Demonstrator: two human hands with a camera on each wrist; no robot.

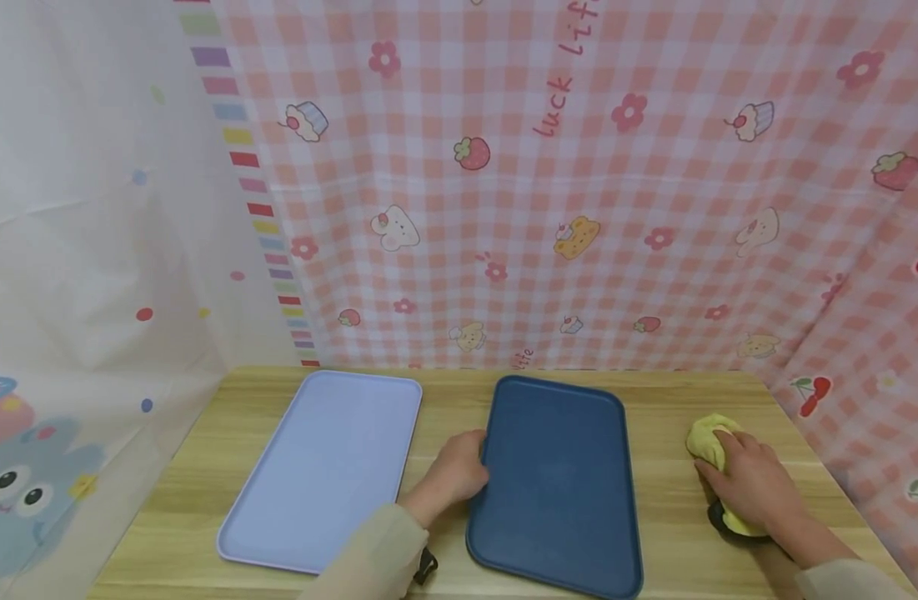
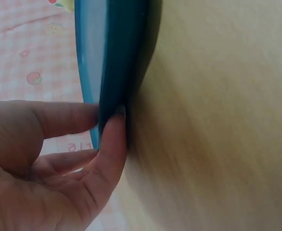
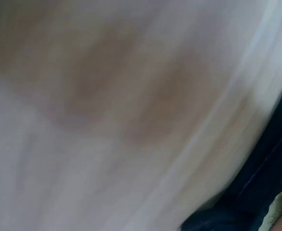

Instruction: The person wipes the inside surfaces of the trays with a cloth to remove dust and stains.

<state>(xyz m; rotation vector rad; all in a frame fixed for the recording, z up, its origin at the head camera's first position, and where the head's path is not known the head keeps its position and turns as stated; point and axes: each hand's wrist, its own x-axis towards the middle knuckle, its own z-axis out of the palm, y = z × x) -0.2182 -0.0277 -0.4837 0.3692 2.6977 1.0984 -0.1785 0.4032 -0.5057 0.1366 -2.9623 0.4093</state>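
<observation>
While the left hand (image 1: 449, 473) pinches the rim of a dark blue tray (image 1: 552, 487), the right hand (image 1: 754, 479) grips a yellow cloth (image 1: 703, 439).
Lying on the wooden worktop (image 1: 664, 417), the dark blue tray sits at five o'clock from the head view's centre, its long sides running away from the person; the left hand has thumb and fingers closed on its edge at nine o'clock. Farther out at nine o'clock, apart from it, lies a lavender tray (image 1: 331, 467). At three o'clock, clear of the dark blue tray, the right hand's fingers are curled over the bunched yellow cloth, whose dark edging (image 3: 256, 178) shows nearest the wrist. At twelve o'clock, behind the worktop, hangs a pink checked curtain (image 1: 428, 92).
</observation>
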